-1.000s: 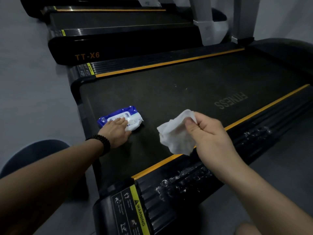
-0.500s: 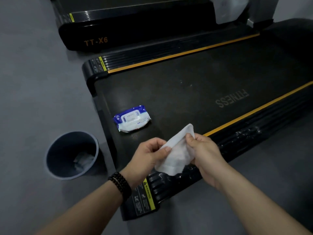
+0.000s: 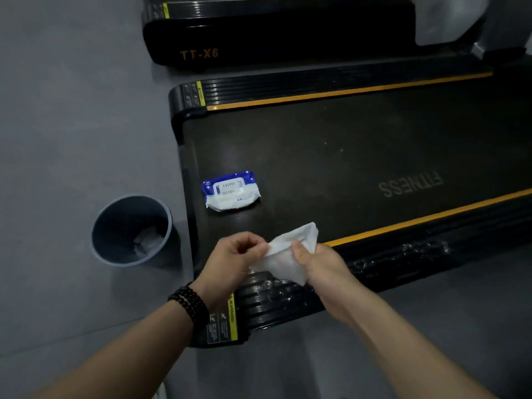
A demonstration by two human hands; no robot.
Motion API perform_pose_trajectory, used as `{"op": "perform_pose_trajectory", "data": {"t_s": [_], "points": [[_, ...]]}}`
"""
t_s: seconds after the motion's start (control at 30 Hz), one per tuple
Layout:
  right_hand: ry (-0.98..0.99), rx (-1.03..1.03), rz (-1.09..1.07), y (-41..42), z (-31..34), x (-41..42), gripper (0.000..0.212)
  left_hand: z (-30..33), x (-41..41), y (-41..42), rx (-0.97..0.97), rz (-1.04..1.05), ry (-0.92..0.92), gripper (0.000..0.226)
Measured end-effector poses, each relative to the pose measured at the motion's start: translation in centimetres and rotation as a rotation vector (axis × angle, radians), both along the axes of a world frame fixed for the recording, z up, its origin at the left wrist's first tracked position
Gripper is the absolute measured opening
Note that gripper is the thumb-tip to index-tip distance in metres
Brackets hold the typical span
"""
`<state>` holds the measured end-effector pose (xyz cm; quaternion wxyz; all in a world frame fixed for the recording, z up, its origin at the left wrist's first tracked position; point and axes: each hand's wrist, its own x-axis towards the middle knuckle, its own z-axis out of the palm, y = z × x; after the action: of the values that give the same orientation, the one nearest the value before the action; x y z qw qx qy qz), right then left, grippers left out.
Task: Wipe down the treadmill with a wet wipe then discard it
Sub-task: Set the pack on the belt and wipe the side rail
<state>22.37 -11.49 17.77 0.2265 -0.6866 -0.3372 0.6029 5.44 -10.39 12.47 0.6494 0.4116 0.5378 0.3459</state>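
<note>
A white wet wipe [image 3: 290,254] is stretched between both my hands above the near rear corner of the black treadmill [image 3: 345,145]. My left hand [image 3: 233,257], with a dark bead bracelet on the wrist, pinches the wipe's left edge. My right hand [image 3: 319,266] grips its right side. A blue and white wipes pack [image 3: 230,191] lies flat on the belt, just beyond my hands. A grey round bin [image 3: 129,231] stands on the floor left of the treadmill, with crumpled white wipes inside.
A second black treadmill [image 3: 259,38] marked TT-X6 stands parallel behind the first. Yellow stripes edge the belt, and the near side rail [image 3: 403,254] shows wet streaks. Grey floor [image 3: 72,110] surrounds the machines.
My left hand left the wipes pack and came across to take the wipe's left edge. Both hands now hold the wipe lower, near the treadmill's rear corner. The view tilted down and the bin came into sight.
</note>
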Motion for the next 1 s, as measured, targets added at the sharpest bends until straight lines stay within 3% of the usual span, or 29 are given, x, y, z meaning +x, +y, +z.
{"op": "perform_pose_trajectory", "data": {"t_s": [0.1, 0.23, 0.33, 0.4, 0.47, 0.53, 0.6, 0.67, 0.8, 0.87, 1.0], "points": [[0.035, 0.024, 0.062, -0.3, -0.7, 2.1, 0.022, -0.2, 1.2, -0.1, 0.038, 0.063, 0.047, 0.015], [0.119, 0.008, 0.002, -0.2, -0.8, 4.2, 0.031, 0.0, 3.0, -0.9, 0.076, -0.049, 0.096, 0.019], [0.065, 0.069, 0.07, -0.3, -1.3, 4.8, 0.035, -1.1, 3.8, -1.2, 0.219, 0.04, 0.216, 0.007], [-0.019, 0.25, 0.212, -0.9, -2.1, 4.5, 0.033, -1.7, 3.7, -0.8, 0.255, 0.085, 0.209, 0.008], [-0.243, 0.588, 0.47, -1.6, -3.3, 3.9, 0.032, -2.2, 2.6, -0.4, 0.365, 0.084, 0.288, 0.013], [-0.527, 0.917, 0.704, -2.4, -6.5, 3.0, 0.05, -3.6, 1.0, -0.9, 0.547, 0.091, 0.447, 0.012], [-0.671, 1.03, 0.799, -3.9, -10.9, 1.9, 0.06, -6.5, -0.7, -2.2, 0.642, 0.095, 0.628, 0.011], [-0.74, 0.918, 1.012, -5.9, -16.2, 0.7, 0.069, -10.2, -2.0, -4.6, 0.564, 0.003, 0.774, 0.022], [-0.813, 0.526, 1.387, -8.7, -23.7, 0.4, 0.097, -17.4, -2.3, -10.3, 0.355, -0.508, 0.994, 0.057], [-0.828, 0.465, 1.386, -8.9, -23.7, 0.1, 0.105, -18.8, -1.7, -11.7, 0.333, -0.576, 1.109, 0.061], [-0.813, 0.537, 1.125, -10.4, -24.2, -1.4, 0.086, -19.5, -0.9, -12.5, 0.346, -0.513, 1.174, 0.064]]}}
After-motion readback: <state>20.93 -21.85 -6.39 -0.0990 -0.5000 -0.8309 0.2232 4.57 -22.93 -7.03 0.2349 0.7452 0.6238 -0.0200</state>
